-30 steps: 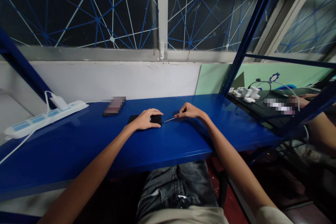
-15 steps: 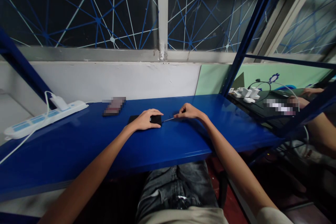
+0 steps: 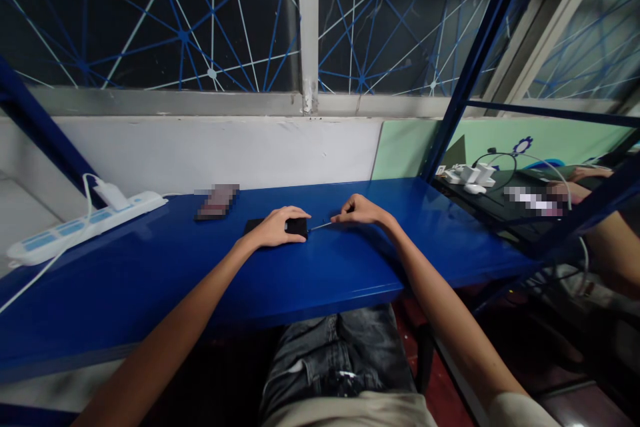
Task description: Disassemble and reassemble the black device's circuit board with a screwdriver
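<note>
From my head camera, my left hand (image 3: 276, 227) lies flat on a small black device (image 3: 295, 227) on the blue table (image 3: 350, 267), fingers together and pressing down over its top. My right hand (image 3: 361, 211) pinches a thin metal tool (image 3: 321, 226) between thumb and fingertips, its tip touching the device's right edge. A white power strip (image 3: 85, 225) sits well apart at the far left. Another person's hand (image 3: 570, 192) rests on the neighbouring bench to my right.
</note>
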Tool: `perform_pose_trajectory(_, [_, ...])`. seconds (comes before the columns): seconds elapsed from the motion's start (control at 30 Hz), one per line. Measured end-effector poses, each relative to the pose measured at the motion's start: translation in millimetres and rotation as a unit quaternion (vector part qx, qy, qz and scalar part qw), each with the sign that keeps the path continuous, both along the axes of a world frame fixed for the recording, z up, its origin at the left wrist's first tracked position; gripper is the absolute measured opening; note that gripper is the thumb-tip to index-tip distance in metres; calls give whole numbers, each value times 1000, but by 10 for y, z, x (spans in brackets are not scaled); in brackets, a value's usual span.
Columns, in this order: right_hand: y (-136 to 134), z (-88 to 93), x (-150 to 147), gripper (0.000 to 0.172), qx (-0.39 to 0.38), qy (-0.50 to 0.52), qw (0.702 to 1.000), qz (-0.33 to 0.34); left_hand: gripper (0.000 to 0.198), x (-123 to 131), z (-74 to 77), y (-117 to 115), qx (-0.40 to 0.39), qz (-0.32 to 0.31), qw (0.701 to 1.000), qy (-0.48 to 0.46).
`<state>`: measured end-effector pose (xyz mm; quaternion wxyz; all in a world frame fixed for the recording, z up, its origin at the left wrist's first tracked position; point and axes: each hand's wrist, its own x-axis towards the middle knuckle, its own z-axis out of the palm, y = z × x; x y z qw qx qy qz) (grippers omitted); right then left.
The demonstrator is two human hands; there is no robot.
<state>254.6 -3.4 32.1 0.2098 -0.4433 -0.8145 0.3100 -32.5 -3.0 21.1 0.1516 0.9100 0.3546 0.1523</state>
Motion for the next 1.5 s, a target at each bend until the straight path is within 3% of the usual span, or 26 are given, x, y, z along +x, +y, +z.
perform_pose_trajectory(0.5, [36,-54,13,37,-63,48,996,28,58,8,7,-3,-8,1,1000,-1])
perform_pose_trajectory(1.0, [50,-53,45,35,-67,71,995,34,57,14,13,-16,-15,7,1000,8])
perform_pose_trajectory(1.27, [55,-51,53,34,-58,71,995,32,39,14,3,-12,-11,5,1000,14])
perform_pose_trajectory(1.5, [70,-56,65,36,-57,78,994,45,36,22,6,-17,-14,-4,1000,7])
